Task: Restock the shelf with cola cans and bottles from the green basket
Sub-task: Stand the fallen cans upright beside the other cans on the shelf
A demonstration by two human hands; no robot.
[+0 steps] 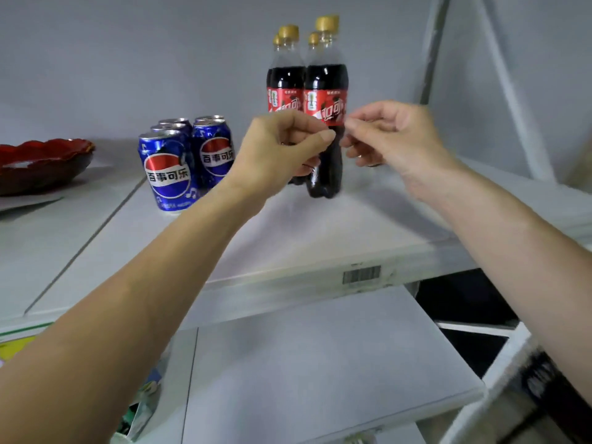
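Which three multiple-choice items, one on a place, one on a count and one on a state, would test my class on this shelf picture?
1. Where do the blue cola cans stand relative to the dark cola bottles with red labels?
A. Left of them
B. Right of them
C. On the shelf below

2. How many gold bottle caps show?
A. Two
B. Four
C. Six

3. What is the left hand doing?
A. Lifting a can
B. Lying flat on the white shelf
C. Hovering with curled fingers in front of the bottles

Answers: 1 A, the cans sit toward the red bowl. 2 B, four caps are visible. 3 C, no can is in it; the right hand hovers likewise.
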